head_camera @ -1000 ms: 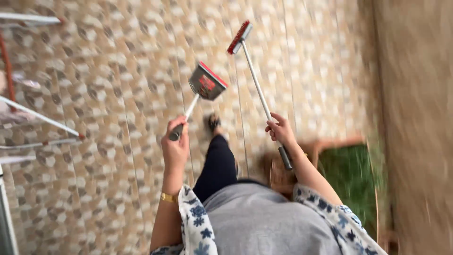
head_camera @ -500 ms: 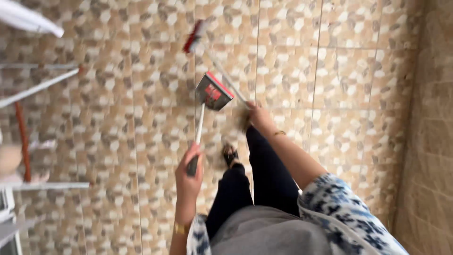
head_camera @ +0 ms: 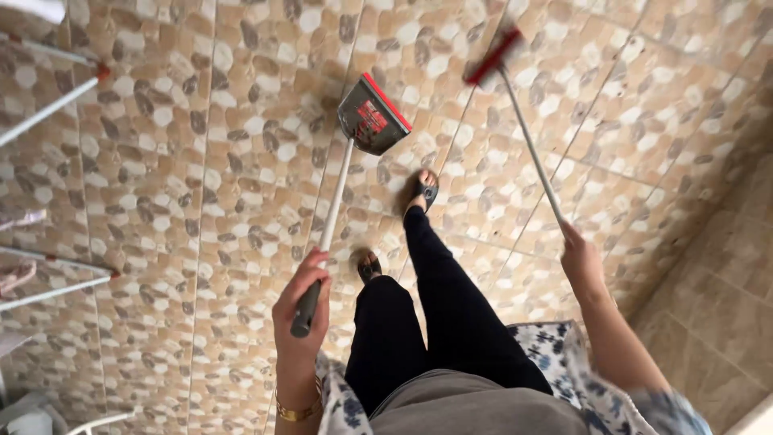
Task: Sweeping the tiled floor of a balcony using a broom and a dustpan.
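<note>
Underfoot you have a tiled floor, glossy, printed with a tan and brown pebble pattern, grout lines running across it; that sheen looks slick, so a sandalled foot could slide if you stride fast with both hands full. At the right edge a plainer beige wall rises close by. White metal rack rods with red tips jut in from the left; a wide swing of a handle could clip them. Your legs, in dark trousers, are mid-step, one sandal forward, one sandal back. Your left hand has its fingers curled tight round the dark grip of a long-handled dustpan: thin white pole, grey scoop-shaped plastic pan, red lip, hanging off the floor just ahead of the front foot. It swings near your shin, so a stumble over it is the main risk. Your right hand is wrapped round the pole of a broom, fingers mostly hidden, so exact grip you cannot tell; slim pale shaft, red bristle head blurred, held out to the right front, well apart from the pan. A loose hold there could drop it or knock the wall.
</note>
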